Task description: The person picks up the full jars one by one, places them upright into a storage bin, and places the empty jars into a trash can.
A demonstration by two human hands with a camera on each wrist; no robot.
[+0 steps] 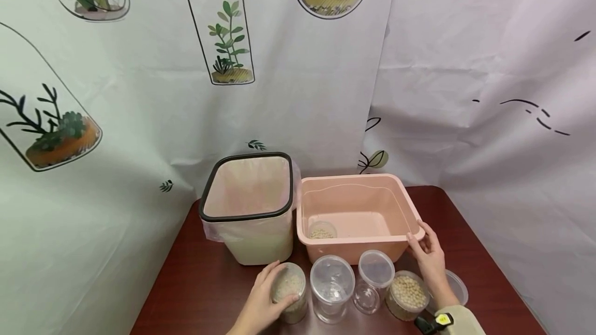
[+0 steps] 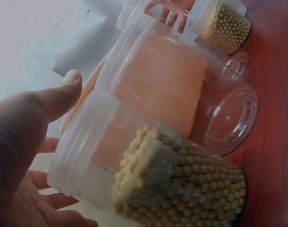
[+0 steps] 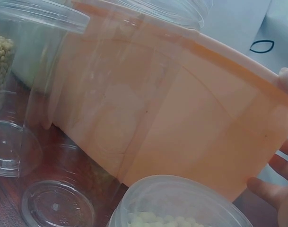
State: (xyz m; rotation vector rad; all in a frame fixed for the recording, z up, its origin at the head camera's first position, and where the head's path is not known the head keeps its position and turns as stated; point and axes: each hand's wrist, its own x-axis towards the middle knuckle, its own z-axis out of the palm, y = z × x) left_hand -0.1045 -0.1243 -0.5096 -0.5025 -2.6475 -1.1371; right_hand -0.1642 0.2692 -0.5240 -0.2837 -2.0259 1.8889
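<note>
My left hand point(image 1: 267, 296) curves around the lidded end of a clear jar of pale round beans point(image 1: 293, 309) at the front left. In the left wrist view its thumb point(image 2: 68, 90) is extended alongside the lid, standing off it, and some fingers pass behind the jar. A cloudy patch shows among the beans point(image 2: 200, 182). My right hand point(image 1: 428, 252) grips the front right corner of a pink plastic basin point(image 1: 358, 239), fingertips on its rim and outer wall. Inside the basin, at its left end, sits a round clear container of pale beans point(image 1: 322, 230).
Two empty lidded jars, a wide one point(image 1: 332, 286) and a narrower one point(image 1: 372, 278), stand before the basin. Right of them is another bean jar point(image 1: 407, 293). A clear lid point(image 1: 458, 287) shows behind my right wrist. A lined bin point(image 1: 261, 244) stands left on the dark red table point(image 1: 186, 283).
</note>
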